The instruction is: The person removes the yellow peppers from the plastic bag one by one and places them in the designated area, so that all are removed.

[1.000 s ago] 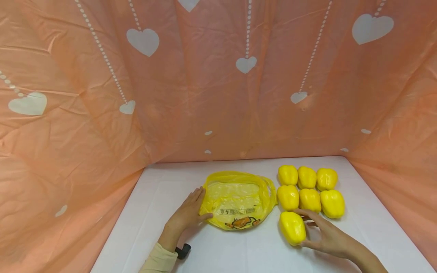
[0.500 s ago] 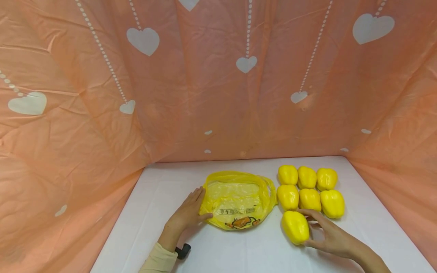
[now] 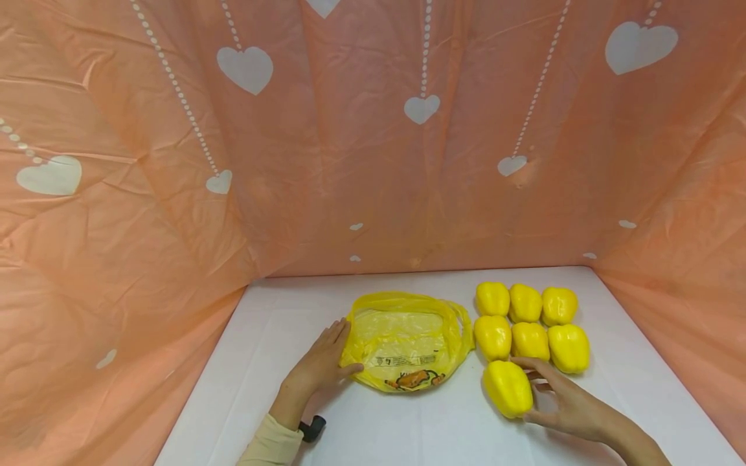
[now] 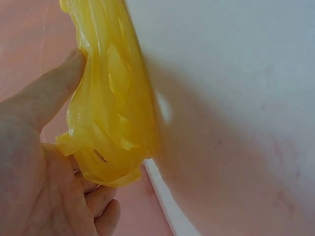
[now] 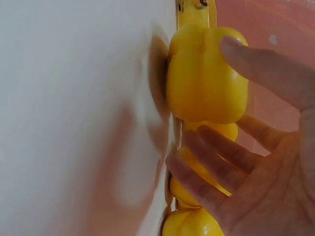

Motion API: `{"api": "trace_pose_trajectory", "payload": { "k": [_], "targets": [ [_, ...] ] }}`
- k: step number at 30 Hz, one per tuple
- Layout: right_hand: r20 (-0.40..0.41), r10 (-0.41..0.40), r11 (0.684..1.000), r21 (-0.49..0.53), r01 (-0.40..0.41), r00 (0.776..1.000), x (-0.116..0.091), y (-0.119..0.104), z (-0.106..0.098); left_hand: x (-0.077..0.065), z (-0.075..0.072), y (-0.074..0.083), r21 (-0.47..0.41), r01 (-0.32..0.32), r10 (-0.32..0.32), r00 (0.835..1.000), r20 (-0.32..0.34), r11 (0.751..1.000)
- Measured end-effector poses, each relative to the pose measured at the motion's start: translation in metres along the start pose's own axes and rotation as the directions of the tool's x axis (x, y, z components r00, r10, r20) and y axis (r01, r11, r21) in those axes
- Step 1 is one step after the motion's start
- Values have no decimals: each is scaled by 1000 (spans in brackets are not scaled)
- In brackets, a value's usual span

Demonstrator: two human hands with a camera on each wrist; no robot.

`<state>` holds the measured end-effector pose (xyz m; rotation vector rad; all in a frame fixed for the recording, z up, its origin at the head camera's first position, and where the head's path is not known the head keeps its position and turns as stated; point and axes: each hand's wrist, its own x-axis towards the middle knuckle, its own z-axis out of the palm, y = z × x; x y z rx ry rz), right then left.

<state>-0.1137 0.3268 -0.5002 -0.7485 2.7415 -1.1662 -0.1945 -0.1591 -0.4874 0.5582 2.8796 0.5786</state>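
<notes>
A yellow bell pepper (image 3: 508,389) is pinched between the thumb and index finger of my right hand (image 3: 562,401); the other fingers spread behind it. In the right wrist view, the thumb lies on the side of this pepper (image 5: 204,76), which sits close over the white table. My left hand (image 3: 320,359) rests against the left side of a yellow plastic bag (image 3: 402,372), fingers extended and thumb at the near edge. The bag lies with its mouth spread. In the left wrist view, its crumpled side (image 4: 110,93) sits between thumb and fingers.
More yellow bell peppers (image 3: 530,342) stand in two rows of three on the right of the white table (image 3: 373,433), just behind the held one. Orange cloth (image 3: 326,213) with white hearts walls the back and sides. A black device (image 3: 313,428) shows at the left wrist.
My right hand has shifted slightly to the right with the bell pepper, nearer to the front row. The left hand and the bag look the same.
</notes>
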Motion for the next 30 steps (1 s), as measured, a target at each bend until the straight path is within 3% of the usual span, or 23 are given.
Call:
{"api": "trace_pose_trajectory", "payload": {
  "k": [13,24,30],
  "targets": [
    [-20,-36,998,-57,35,999,2,-4,-6,-3,-3,1,-3,7,-7,1000,2,1000],
    [-115,42,991,-121,-56,993,7,-16,-17,-5,-4,0,13,25,-25,1000,-6,1000],
    [-209,-63,987,-156,31,976,14,-17,-19,-6,-8,0,59,11,-10,1000,-9,998]
  ]
}}
